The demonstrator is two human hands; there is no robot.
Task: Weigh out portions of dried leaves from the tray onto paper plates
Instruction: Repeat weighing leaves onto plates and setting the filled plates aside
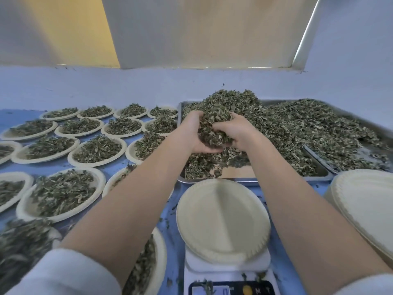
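Note:
A metal tray (253,179) at centre right holds a large heap of dried green leaves (297,128). My left hand (192,133) and my right hand (238,129) are cupped together above the tray's near left part, gripping a big clump of leaves (214,124) between them. Some leaves spill below the hands. In front of the tray an empty paper plate (221,218) lies on a white digital scale (227,275). The scale's display is partly cut off at the bottom edge.
Several paper plates filled with leaves (61,192) cover the blue table (170,237) on the left, in rows back to the wall. A stack of empty paper plates (365,201) stands at the right. Loose leaf bits lie on the scale and table.

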